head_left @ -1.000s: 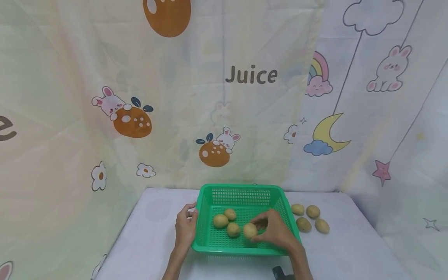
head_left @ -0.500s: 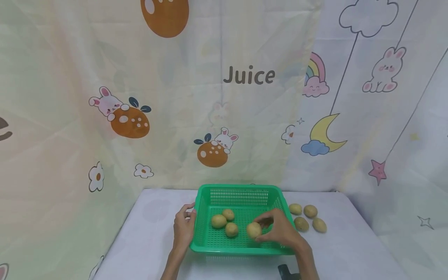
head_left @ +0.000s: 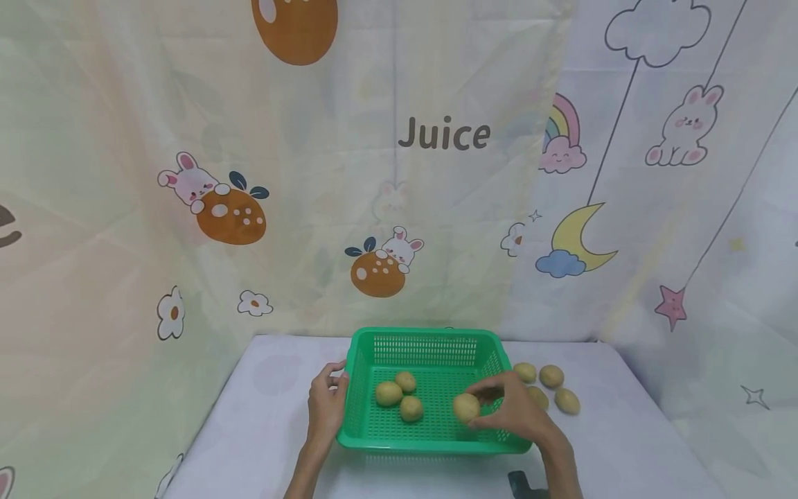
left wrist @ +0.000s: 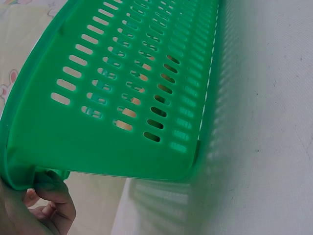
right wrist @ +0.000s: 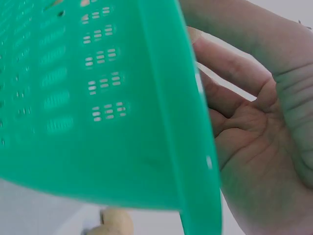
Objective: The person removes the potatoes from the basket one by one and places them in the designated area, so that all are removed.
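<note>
A green plastic basket (head_left: 430, 447) with slotted sides stands on the table. My left hand (head_left: 326, 409) holds its left side at the rim; the left wrist view shows curled fingers (left wrist: 56, 193) at the rim's corner. Over the basket's right part, my right hand (head_left: 524, 416) pinches a potato (head_left: 466, 409) between thumb and fingers. That potato is hidden behind the basket's wall (right wrist: 137, 161) in the right wrist view, where the palm (right wrist: 264, 147) shows beyond the rim. Three more potatoes (head_left: 388, 394) lie together in the basket's left half.
Several potatoes (head_left: 567, 400) lie on the white-covered table (head_left: 623, 450) just right of the basket. A dark object (head_left: 526, 486) shows at the bottom edge beside the right forearm. Printed cloth (head_left: 312, 263) hangs behind the table.
My right hand has moved to the right inside the basket with the potato, away from the other three. My left hand stays at the left rim.
</note>
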Available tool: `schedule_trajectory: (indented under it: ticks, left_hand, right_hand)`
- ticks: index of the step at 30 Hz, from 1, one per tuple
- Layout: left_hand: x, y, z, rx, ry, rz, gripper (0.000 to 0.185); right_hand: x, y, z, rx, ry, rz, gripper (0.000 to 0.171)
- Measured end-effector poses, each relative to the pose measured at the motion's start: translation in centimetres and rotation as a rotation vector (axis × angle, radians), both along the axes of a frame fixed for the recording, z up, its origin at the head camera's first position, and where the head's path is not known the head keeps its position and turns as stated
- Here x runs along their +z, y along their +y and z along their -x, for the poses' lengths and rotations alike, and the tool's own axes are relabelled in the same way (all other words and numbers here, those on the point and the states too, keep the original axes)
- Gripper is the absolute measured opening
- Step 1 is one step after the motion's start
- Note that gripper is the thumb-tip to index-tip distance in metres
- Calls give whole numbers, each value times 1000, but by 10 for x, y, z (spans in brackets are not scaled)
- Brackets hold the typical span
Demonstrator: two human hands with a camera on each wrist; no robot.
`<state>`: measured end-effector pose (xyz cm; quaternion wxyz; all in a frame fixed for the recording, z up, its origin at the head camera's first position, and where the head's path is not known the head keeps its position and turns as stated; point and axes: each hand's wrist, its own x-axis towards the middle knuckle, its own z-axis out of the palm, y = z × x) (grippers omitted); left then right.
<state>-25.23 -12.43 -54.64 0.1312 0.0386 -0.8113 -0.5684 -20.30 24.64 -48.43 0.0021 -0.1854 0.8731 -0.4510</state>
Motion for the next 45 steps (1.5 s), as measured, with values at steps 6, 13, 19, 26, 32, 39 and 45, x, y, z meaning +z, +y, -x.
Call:
schedule_trajectory:
  ticks: [6,13,19,26,32,39,45]
  left_hand:
    - [0,-1,0,2,4,0,31]
    - [0,-1,0,1,-2,9,32]
    - [0,-1,-1,3,-4,10,32]
    - [-1,-1,-1,-1,3,3,32]
    - [-2,-1,-1,-1,4,1,32]
    - [-1,-1,0,0,3,3,32]
    - [0,0,0,-9,0,-1,32]
  right_hand:
    - [0,8,-2,-50,10,-30,46]
    - [-1,14,-6,-60,42,-26,47]
    - [-6,20,-6,-33,59,28,46]
    - [-8,26,-7,-32,100,57,47]
    - [-7,31,-9,-42,104,71,48]
    - [-5,35,-12,-52,99,92,48]
    - [-6,40,-17,-79,95,125,44]
